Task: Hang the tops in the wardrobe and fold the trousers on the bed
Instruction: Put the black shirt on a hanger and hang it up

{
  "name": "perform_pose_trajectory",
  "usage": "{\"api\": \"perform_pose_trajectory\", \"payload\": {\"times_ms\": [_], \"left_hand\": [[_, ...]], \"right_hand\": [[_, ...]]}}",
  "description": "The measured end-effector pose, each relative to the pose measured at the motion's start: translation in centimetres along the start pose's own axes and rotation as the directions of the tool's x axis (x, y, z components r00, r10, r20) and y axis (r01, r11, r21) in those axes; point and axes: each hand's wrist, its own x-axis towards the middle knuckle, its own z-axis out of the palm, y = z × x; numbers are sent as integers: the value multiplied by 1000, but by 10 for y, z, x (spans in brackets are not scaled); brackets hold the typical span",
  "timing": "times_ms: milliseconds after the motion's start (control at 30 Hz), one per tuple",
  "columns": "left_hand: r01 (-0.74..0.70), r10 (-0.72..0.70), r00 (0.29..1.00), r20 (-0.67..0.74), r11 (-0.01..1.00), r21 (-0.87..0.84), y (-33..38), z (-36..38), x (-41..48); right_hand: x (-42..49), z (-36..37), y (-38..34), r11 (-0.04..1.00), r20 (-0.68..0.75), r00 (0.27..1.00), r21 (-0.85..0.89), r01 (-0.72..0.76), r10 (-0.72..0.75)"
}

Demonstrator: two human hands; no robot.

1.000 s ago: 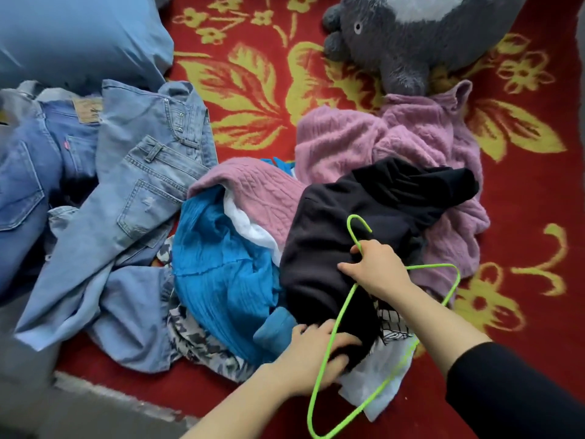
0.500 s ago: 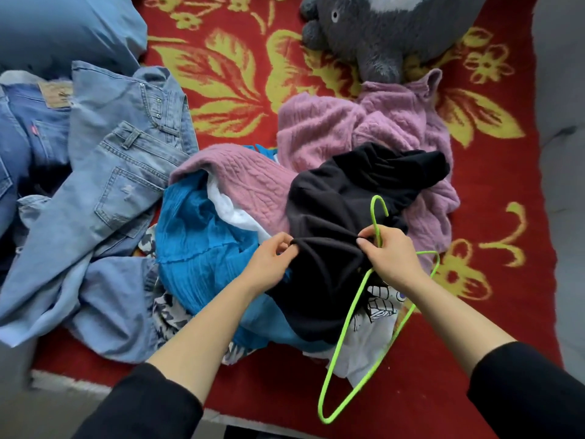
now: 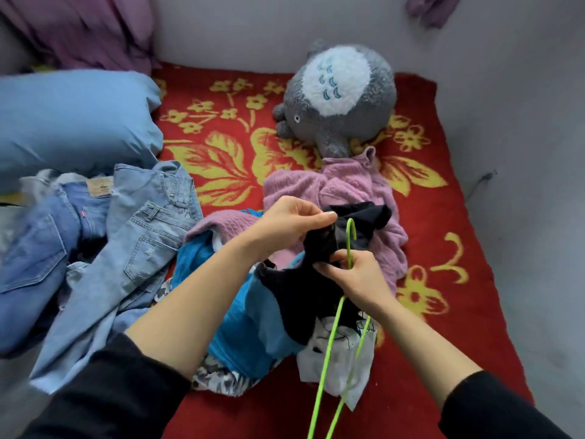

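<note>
Pinching a raised fold of the black top (image 3: 318, 248) between thumb and fingertips, the left hand (image 3: 291, 223) is lifting the cloth above the pile. The right hand (image 3: 357, 277) is curling its fingers round the neck of the green hanger (image 3: 330, 343), just below the hook, and is also pressing black cloth against the wire.

Head view, materials: the hanger is showing as thin, smooth, bright-green wire, its hook standing upright beside the lifted fold and its two long sides running down toward the near edge of the frame. The black top is hanging soft and matte, bunched between the two hands and draping over the pile on the bed.

Head view, surroundings: a blue ribbed top (image 3: 240, 318) is lying under the black one, with a white printed garment (image 3: 335, 365) beneath the hanger and a pink cable-knit sweater (image 3: 348, 188) behind the hands. Light denim jeans (image 3: 139, 223) are overlapping darker jeans (image 3: 38, 248) at left. A grey plush toy (image 3: 335, 90) and a blue pillow (image 3: 72, 122) are resting at the far end of the red floral blanket (image 3: 459, 217). Both forearms are covering part of the pile.
</note>
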Motion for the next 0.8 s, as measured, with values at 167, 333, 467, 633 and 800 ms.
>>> {"api": "perform_pose_trajectory", "payload": {"times_ms": [167, 333, 467, 633, 800], "left_hand": [[-77, 77, 997, 1, 994, -81, 75, -11, -27], [-195, 190, 981, -48, 974, -118, 160, -25, -53], [-278, 274, 959, -80, 959, -56, 212, -20, -67], [-314, 308, 945, -114, 949, -34, 247, -4, -81], [-298, 252, 946, -202, 923, -242, 267, -6, -93]], "right_hand": [[-20, -36, -78, 983, 64, 985, 94, 156, -163], [-37, -95, -158, 959, 37, 976, 196, 206, -217], [-54, -108, -205, 952, -2, 957, 97, 290, -292], [-70, -85, -229, 945, -394, 859, -158, 287, -327], [-67, -90, -233, 915, -422, 852, -376, 145, -308]]}}
